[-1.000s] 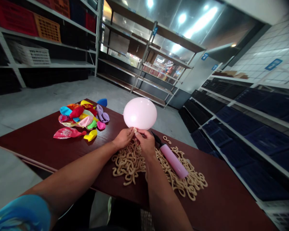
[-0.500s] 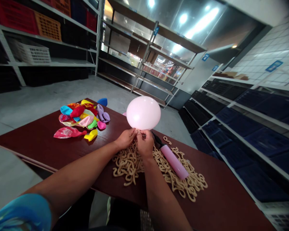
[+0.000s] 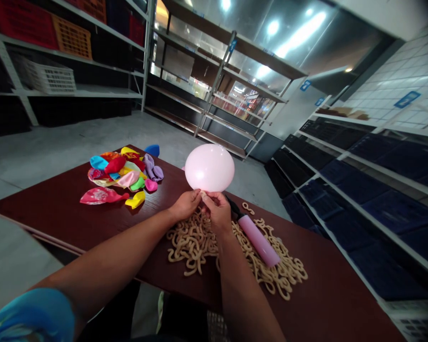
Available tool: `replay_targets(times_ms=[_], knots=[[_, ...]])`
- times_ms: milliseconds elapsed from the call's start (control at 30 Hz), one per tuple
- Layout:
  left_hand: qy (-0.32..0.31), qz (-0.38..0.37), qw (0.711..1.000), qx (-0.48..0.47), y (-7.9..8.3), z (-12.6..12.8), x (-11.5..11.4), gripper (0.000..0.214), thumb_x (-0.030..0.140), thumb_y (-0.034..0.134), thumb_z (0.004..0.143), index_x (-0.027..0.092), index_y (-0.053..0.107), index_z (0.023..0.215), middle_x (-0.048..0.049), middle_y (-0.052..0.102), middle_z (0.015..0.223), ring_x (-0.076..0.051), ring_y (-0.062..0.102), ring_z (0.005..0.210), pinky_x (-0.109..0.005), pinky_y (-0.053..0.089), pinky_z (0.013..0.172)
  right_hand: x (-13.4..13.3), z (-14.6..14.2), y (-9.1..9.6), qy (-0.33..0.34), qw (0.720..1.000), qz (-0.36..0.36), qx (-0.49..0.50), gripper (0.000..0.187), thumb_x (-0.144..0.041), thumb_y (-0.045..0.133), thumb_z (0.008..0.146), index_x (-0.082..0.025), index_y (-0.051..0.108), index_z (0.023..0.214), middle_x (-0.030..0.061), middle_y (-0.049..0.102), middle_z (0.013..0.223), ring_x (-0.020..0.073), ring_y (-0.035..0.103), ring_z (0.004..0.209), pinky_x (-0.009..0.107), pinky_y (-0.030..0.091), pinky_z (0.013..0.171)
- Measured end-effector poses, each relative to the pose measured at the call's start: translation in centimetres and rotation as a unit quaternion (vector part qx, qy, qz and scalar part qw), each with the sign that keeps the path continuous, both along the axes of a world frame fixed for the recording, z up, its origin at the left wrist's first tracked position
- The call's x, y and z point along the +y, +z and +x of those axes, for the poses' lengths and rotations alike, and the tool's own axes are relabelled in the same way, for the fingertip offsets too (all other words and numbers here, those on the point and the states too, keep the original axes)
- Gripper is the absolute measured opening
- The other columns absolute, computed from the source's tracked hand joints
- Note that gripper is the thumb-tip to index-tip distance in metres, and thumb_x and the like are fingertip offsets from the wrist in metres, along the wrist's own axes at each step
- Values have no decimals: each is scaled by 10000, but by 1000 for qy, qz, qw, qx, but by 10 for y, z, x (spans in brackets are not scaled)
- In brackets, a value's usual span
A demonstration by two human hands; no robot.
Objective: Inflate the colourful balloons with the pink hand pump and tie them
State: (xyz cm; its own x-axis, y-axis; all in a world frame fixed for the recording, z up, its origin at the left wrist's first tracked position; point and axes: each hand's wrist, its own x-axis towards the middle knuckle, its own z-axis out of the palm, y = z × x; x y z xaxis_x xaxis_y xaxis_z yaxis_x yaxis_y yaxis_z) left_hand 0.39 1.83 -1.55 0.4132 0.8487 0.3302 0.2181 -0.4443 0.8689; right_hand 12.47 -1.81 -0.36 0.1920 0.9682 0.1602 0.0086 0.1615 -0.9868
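Both hands pinch the neck of an inflated pink balloon [image 3: 209, 167], which rises just above the fingertips; left hand [image 3: 185, 205] and right hand [image 3: 218, 211] meet over tan clips [image 3: 196, 240], pink pump [image 3: 258, 240] just right

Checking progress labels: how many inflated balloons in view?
1: the pink inflated balloon, pinched at its neck by the left hand and right hand above the table. The pile of uninflated balloons lies flat; some may be hidden there.
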Motion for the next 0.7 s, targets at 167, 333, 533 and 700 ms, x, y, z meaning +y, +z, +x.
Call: replay_targets(times_ms=[167,333,533,700], knots=[[30,-3,999,40,-5,0,4,382,406,296,875,152,582,855,-59,633,777,-169,567,699,-287,430,687,-1,1,0,0,999,11,-47,330,-426,655,672,-180,647,892,-16,606,607,84,506,430,172,304,328],[-1,-4,1000,17,-6,-1,4,395,418,285,882,151,575,871,-49,638,762,-155,567,686,-274,437,684,-2,-1,-1,-37,997,16,-73,324,-442,657,663,-185,659,860,-10,627,600,115,546,458,201,379,362],[-22,-41,999,-22,1,-1,-2,424,451,267,886,150,558,824,-26,614,638,-140,560,603,-266,439,654,-3,-8,-1,-44,998,-7,-43,288,-450,637,690,-179,561,754,-46,551,486,96,489,404,195,371,364],[-10,-88,994,-56,-5,2,2,438,481,306,866,150,589,820,-25,613,629,-148,571,613,-271,454,641,-6,-11,2,-63,986,48,-149,226,-418,562,755,-193,540,771,-21,568,595,108,501,485,231,426,463]])
